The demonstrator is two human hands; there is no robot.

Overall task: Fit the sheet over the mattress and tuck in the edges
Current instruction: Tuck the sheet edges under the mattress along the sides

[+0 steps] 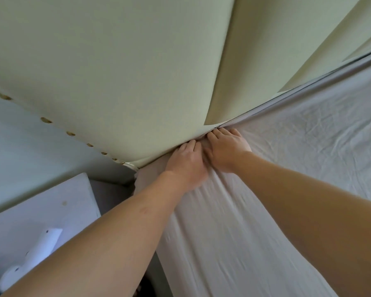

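Note:
A pale grey sheet (276,168) covers the mattress and runs up to the cream padded headboard (116,71). My left hand (186,166) and my right hand (227,148) lie side by side at the mattress's head corner. Their fingers press the sheet's edge into the gap between mattress and headboard, and the fingertips are hidden in that gap. The sheet is creased and bunched under my hands and hangs down the mattress's left side.
A white bedside table (41,211) stands at the lower left, close to the bed's side, with a white object (41,247) lying on it. A row of brass studs (45,120) lines the headboard's left edge. A narrow dark gap separates table and mattress.

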